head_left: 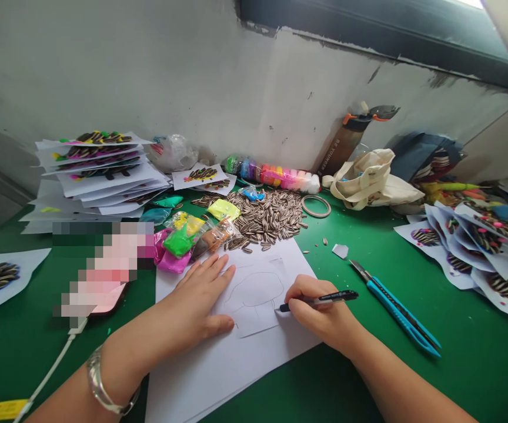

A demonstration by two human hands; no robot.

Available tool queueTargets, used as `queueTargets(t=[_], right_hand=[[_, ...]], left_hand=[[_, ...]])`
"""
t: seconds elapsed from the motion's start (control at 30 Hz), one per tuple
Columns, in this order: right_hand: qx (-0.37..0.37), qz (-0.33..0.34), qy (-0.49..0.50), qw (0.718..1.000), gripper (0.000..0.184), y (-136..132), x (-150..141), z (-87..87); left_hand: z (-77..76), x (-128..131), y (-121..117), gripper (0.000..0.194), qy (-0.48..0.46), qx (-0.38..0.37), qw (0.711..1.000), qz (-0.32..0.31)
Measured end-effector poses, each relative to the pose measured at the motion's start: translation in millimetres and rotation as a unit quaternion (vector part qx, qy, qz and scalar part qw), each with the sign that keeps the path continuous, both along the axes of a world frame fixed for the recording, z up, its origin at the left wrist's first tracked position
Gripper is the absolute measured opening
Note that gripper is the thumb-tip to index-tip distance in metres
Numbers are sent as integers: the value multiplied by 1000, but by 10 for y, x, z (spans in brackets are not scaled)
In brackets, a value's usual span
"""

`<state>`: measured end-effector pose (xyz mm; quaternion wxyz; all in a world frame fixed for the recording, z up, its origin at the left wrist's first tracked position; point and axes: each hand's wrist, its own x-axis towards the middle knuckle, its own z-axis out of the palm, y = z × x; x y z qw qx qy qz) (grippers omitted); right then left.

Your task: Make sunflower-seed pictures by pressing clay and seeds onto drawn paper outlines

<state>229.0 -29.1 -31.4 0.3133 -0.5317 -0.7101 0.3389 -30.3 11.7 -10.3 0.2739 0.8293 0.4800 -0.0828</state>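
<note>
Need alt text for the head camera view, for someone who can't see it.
A person's right hand draws with a black pen on white paper while the left hand lies flat on it. Around the paper on a green table are striped seeds, bagged colored clay, a blue cutter and stacked seed pictures.

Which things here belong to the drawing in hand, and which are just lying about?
In use:
black pen, in the right hand
white paper, under the left hand

Lying about, unused in the drawing now:
blue cutter
striped seeds
clay packets
brown bottle
</note>
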Motion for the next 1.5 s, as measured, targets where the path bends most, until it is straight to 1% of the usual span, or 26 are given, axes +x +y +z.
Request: queueTargets(t=[0.13, 0.23, 0.3, 0.5, 0.63, 0.77, 1.07, 1.2, 1.3, 1.5], right_hand=[[-13, 4, 19, 1000, 15, 4, 3, 10], [-36, -19, 44, 998, 15, -3, -28, 34], [-32, -31, 47, 998, 15, -18, -76, 36], [41, 17, 0, 999, 13, -67, -213, -26], [49, 14, -2, 999, 14, -64, -220, -36], [61, 23, -5, 998, 13, -56, -217, -33], [53, 32, -27, 998, 15, -70, -194, -52], [48, 45, -30, 997, 16, -75, -186, -49], [41, 47, -23, 998, 16, -75, -187, -46], [38, 48, -16, 998, 16, -72, -188, -44]], left_hand=[[-1, 2, -9, 85, -4, 1, 1000, 6], [7, 4, -15, 84, -17, 4, 1000, 14], [9, 5, -16, 84, -19, 4, 1000, 13], [-48, -19, -12, 85, -26, 11, 1000, 10], [-78, -37, -16, 85, -34, 17, 999, 9], [-58, -31, -21, 85, -27, 16, 999, 10], [-59, -16, -12, 83, -38, 17, 999, 9], [-3, 11, -13, 85, -3, -2, 1000, 4], [24, 23, -14, 86, 4, -12, 1000, 6], [-30, -7, -17, 85, -13, 8, 1000, 4]])
